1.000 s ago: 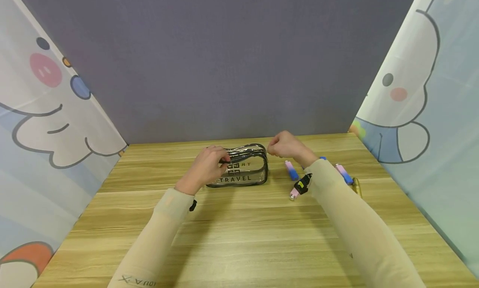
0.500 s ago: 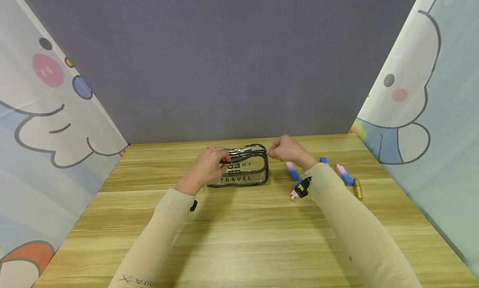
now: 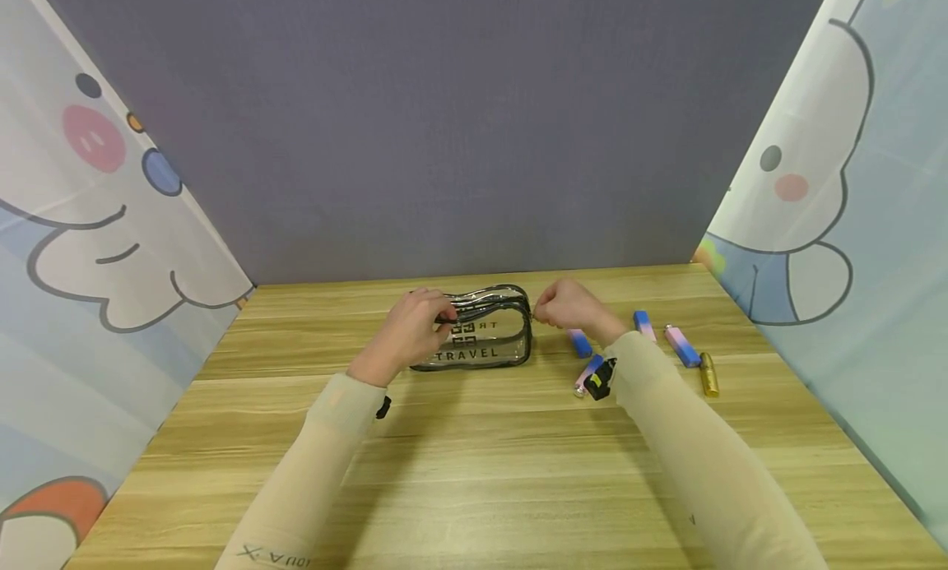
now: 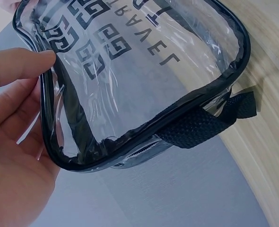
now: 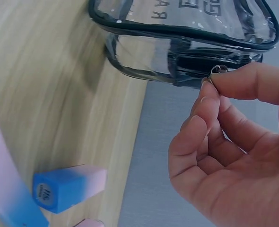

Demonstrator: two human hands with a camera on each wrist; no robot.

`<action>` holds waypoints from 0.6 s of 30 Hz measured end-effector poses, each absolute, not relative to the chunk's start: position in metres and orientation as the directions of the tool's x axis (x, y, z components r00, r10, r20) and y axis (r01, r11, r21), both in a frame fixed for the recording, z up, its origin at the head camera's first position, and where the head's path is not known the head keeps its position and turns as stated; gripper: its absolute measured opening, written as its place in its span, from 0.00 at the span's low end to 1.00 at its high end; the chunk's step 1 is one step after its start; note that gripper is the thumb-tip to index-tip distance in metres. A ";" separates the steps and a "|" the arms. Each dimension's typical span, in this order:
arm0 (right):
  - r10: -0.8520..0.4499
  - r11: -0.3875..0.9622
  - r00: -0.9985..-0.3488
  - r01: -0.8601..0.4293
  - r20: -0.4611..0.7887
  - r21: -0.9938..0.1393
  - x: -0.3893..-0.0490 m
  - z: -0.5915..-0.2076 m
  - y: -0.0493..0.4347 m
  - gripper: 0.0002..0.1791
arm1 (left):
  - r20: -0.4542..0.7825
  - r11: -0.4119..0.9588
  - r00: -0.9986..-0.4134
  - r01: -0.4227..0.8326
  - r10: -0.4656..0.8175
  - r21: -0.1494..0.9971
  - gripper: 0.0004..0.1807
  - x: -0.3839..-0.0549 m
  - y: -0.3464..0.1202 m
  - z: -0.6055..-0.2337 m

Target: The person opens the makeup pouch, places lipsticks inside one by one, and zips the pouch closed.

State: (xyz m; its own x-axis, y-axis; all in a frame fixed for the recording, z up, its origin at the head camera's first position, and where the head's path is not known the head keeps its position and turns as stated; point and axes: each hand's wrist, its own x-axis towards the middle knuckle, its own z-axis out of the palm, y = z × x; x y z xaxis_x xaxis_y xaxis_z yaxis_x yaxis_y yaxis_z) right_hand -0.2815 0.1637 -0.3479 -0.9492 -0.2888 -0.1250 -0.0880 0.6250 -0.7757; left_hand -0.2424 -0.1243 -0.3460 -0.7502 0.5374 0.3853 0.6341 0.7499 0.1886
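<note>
A clear toiletry bag (image 3: pixel 481 340) with black piping and the word TRAVEL stands on the wooden table. My left hand (image 3: pixel 415 327) pinches its top edge near the left end; in the left wrist view the thumb of that hand (image 4: pixel 21 94) lies over the piping, with a black strap loop (image 4: pixel 196 127) on the bag's end. At the right end, my right hand (image 3: pixel 573 304) pinches a small metal zipper pull (image 5: pixel 219 70) between thumb and forefinger. The bag's inside looks see-through, with no contents visible.
Several pink-and-blue lipstick-like tubes lie right of the bag, including one tube (image 3: pixel 681 345) and another (image 3: pixel 588 374) beside the right wrist. A gold tube (image 3: pixel 708 375) lies farthest right. A grey panel (image 3: pixel 474 142) stands behind the table (image 3: pixel 474 471).
My right hand has shifted slightly right and down at the bag's right end, still pinching the zipper pull. The left hand and the bag stay nearly in place.
</note>
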 end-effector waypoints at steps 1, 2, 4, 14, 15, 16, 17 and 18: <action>-0.290 0.625 -0.949 -0.088 -0.126 -0.776 -0.282 -0.349 0.164 0.08 | 0.387 0.750 -0.750 0.633 0.536 0.189 0.07 -0.243 -0.125 -0.346; -0.292 0.624 -0.948 -0.087 -0.129 -0.777 -0.282 -0.351 0.164 0.07 | 0.388 0.750 -0.750 0.633 0.535 0.190 0.06 -0.242 -0.125 -0.346; -0.292 0.622 -0.948 -0.087 -0.127 -0.779 -0.282 -0.354 0.164 0.07 | 0.393 0.748 -0.748 0.635 0.535 0.191 0.06 -0.242 -0.125 -0.347; -0.276 0.629 -0.954 -0.087 -0.117 -0.773 -0.281 -0.362 0.164 0.07 | 0.411 0.738 -0.737 0.646 0.536 0.195 0.06 -0.242 -0.125 -0.348; -0.276 0.629 -0.954 -0.086 -0.118 -0.773 -0.281 -0.363 0.164 0.07 | 0.411 0.739 -0.738 0.645 0.536 0.194 0.06 -0.242 -0.125 -0.348; -0.276 0.631 -0.953 -0.085 -0.121 -0.771 -0.281 -0.363 0.164 0.07 | 0.409 0.741 -0.740 0.643 0.534 0.194 0.06 -0.242 -0.124 -0.348; -0.280 0.627 -0.952 -0.085 -0.123 -0.774 -0.280 -0.364 0.164 0.07 | 0.408 0.742 -0.741 0.642 0.534 0.194 0.06 -0.241 -0.124 -0.348; -0.282 0.622 -0.951 -0.082 -0.125 -0.779 -0.280 -0.364 0.164 0.07 | 0.407 0.743 -0.742 0.640 0.533 0.194 0.06 -0.241 -0.124 -0.348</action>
